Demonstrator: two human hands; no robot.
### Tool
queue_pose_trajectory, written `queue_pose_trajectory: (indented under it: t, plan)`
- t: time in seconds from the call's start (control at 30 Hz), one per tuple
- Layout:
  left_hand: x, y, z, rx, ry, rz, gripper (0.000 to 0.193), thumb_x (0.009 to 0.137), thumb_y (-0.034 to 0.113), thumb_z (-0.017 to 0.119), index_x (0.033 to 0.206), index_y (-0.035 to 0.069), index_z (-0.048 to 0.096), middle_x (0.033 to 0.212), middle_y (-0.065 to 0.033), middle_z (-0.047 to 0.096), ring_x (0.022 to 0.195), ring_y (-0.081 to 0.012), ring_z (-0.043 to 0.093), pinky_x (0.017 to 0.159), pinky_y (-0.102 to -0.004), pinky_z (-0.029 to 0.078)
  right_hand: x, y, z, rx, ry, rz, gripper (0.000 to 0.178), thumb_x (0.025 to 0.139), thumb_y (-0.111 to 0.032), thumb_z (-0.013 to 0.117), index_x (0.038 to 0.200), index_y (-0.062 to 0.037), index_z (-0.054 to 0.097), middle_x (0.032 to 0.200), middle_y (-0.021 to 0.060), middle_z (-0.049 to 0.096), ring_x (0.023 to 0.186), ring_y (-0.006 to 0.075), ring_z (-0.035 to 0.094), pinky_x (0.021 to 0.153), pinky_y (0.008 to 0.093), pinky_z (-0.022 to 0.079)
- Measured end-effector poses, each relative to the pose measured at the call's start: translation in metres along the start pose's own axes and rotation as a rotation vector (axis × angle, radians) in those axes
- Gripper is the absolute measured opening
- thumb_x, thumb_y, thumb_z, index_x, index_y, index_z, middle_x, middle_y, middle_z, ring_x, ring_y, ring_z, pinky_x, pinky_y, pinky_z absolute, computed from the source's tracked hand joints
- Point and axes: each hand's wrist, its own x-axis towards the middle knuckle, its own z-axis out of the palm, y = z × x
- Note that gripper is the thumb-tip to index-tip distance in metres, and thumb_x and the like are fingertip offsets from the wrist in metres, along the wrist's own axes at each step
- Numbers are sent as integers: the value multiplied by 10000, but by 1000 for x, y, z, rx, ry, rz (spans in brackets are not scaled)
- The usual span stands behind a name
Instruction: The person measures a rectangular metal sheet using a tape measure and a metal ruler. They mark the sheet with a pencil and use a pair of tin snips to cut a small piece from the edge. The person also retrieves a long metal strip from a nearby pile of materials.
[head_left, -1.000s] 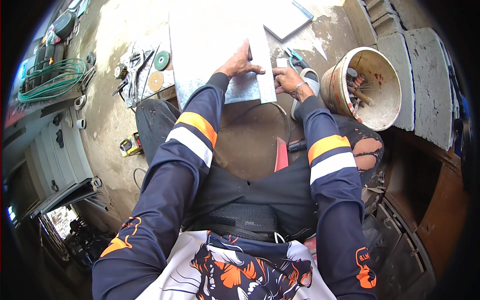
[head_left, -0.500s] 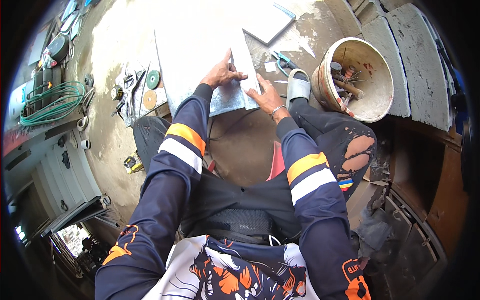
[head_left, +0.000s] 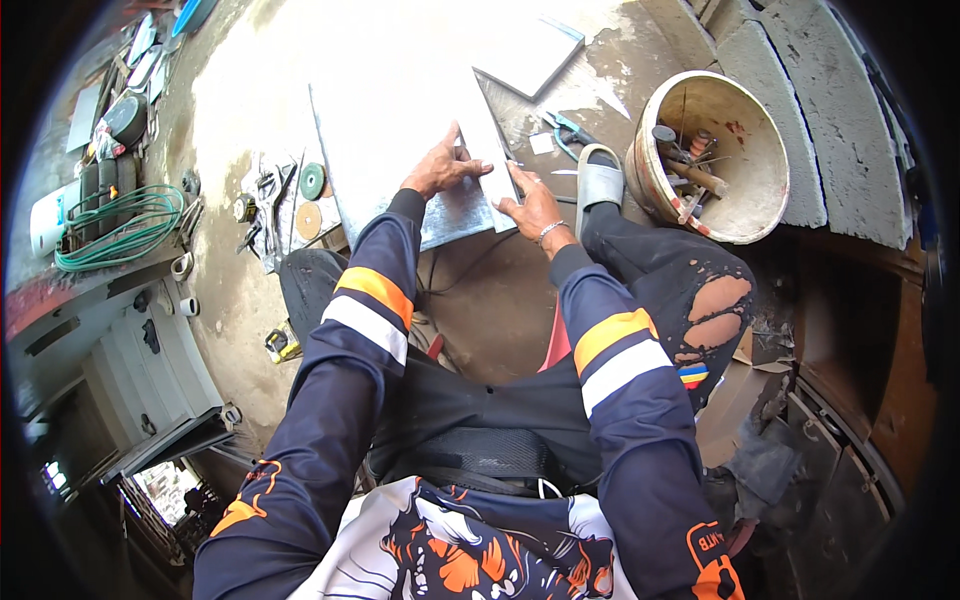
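Observation:
A shiny metal sheet (head_left: 375, 160) lies before me, its far part washed out by glare. Along its right side runs a narrow, pale raised strip (head_left: 488, 180). My left hand (head_left: 440, 168) rests on the sheet with fingers stretched out and the thumb reaching onto the strip. My right hand (head_left: 537, 208) grips the strip's outer edge near the close corner, thumb toward the top. Some of its fingertips are hard to make out.
On the right stands a dirty white bucket (head_left: 655, 120) holding a hammer (head_left: 695, 175) and other tools. Blue-handled pliers (head_left: 570, 130) lie by my sandal (head_left: 600, 182). Grinding discs (head_left: 312, 180), a tape measure (head_left: 282, 343) and a coiled green hose (head_left: 120, 225) are leftward. A pale panel (head_left: 530, 55) lies beyond.
The view has turned slightly. Both hands sit a little nearer to me, still on the sheet and its strip, and the right hand has shifted slightly along the edge.

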Motion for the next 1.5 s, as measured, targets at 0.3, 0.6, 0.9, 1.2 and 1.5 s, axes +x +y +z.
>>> queue_pose_trajectory:
  t: [0.3, 0.6, 0.9, 1.2, 1.5]
  plan:
    - [1, 11, 3, 9, -17, 74, 1217, 722, 374, 876, 1512, -101, 82, 928, -128, 683, 949, -231, 637, 891, -330, 464, 6, 20, -2, 48, 3, -5, 701, 777, -225, 760, 1406, -46, 507, 1341, 246, 546, 1244, 358, 533, 1010, 378, 446]
    - [-4, 19, 2, -88, -47, 69, 1227, 717, 354, 885, 1512, -97, 66, 1015, -168, 690, 1010, -263, 632, 926, -346, 453, 5, 14, -5, 79, 14, 46, 684, 770, -241, 767, 1386, -57, 535, 1292, 244, 571, 1172, 351, 581, 953, 381, 482]
    - [2, 4, 1, -5, -28, 61, 1260, 700, 397, 887, 1519, -89, 62, 1075, -197, 689, 1068, -289, 626, 962, -358, 443, 7, 13, -7, 58, -38, 34, 704, 783, -263, 767, 1410, -69, 513, 1344, 253, 536, 1108, 331, 585, 912, 361, 503]
    - [3, 12, -1, 21, -27, 51, 1263, 701, 416, 883, 1521, -86, 65, 952, -148, 683, 961, -245, 641, 881, -330, 474, 9, 13, -8, -49, -11, -40, 696, 774, -245, 762, 1391, -34, 520, 1301, 231, 575, 1077, 349, 630, 907, 381, 511]
    - [-2, 9, -1, 27, -11, -29, 1259, 713, 318, 886, 1528, -80, 13, 890, -104, 669, 913, -210, 636, 870, -305, 465, -8, -24, -19, 86, -99, 194, 713, 784, -227, 755, 1415, -29, 489, 1360, 278, 495, 1072, 332, 626, 820, 341, 565]
